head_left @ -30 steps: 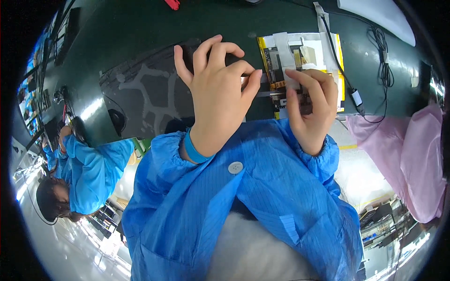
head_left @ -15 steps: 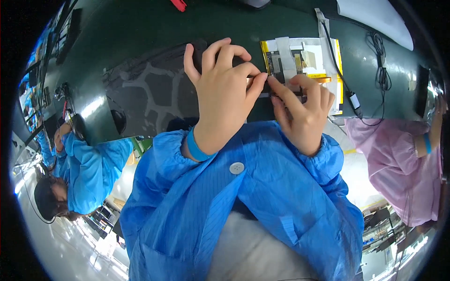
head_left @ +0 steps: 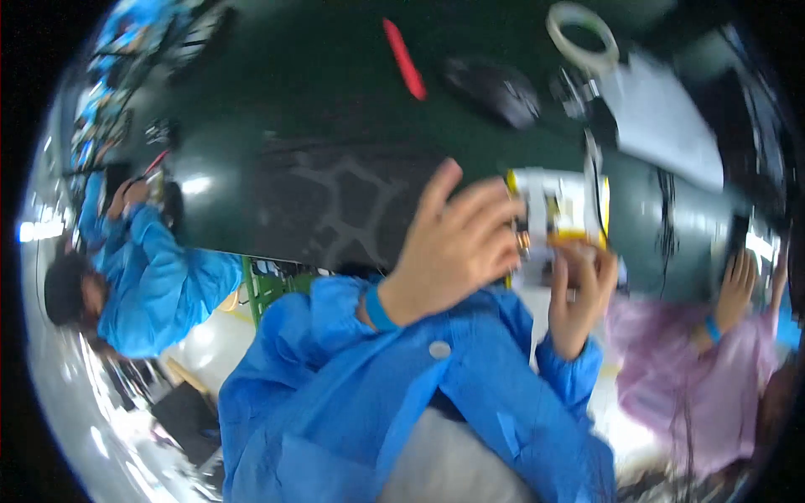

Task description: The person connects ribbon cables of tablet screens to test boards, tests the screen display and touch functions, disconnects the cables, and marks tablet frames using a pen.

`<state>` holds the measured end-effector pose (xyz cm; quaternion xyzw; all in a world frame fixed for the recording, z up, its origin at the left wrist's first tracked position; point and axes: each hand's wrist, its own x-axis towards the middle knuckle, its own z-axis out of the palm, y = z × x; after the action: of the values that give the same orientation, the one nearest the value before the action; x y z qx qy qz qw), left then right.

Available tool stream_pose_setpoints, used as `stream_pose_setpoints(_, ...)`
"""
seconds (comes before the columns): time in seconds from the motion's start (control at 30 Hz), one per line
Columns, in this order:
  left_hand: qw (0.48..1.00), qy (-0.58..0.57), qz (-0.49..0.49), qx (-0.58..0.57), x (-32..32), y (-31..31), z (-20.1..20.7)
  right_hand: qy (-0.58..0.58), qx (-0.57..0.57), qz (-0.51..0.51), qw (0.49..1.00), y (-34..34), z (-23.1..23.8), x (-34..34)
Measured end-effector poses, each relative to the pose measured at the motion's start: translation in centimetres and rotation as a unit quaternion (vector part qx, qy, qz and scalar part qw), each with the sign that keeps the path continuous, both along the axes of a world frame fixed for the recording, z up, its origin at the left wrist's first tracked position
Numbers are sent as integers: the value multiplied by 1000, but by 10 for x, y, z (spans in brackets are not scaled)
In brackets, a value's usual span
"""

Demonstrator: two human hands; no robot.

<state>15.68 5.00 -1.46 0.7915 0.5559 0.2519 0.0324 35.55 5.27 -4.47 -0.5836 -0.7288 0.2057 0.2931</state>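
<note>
My left hand (head_left: 465, 243) is at the left edge of a flat electronic assembly (head_left: 543, 178) with white panels, yellow borders and pale tape strips. Its outer fingers are spread. The thumb and index finger are smeared by motion, beside a small copper-coloured piece (head_left: 525, 241); whether they grip it is unclear. Over the assembly's near right part, my right hand (head_left: 580, 289) has bent fingers, with thumb and index tips close together. What lies between those tips is too blurred to name. A dark cable (head_left: 597, 197) runs down across the assembly's right side.
Left of my hands lies a dark mat (head_left: 289, 210) with grey branching marks. Farther back are a red pen-like tool (head_left: 404, 59), a black computer mouse (head_left: 493, 90), a tape roll (head_left: 553, 32) and a white sheet (head_left: 667, 117). Co-workers in blue (head_left: 155, 285) and pink (head_left: 671, 369) sit at both sides.
The whole view has shifted, bringing the mouse and tape roll into sight. My hands have moved apart: fingertips that met beside the assembly are now separated, the right hand farther right over it.
</note>
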Motion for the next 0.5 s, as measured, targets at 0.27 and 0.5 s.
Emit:
stream_pose_setpoints(0.27,991,-108,-51,54,-7,-10,-13,259,-62,59,962,-7,-12,5)
stream_pose_setpoints(0.5,974,-213,-41,64,-5,-14,-16,162,83,124,975,12,3,-8)
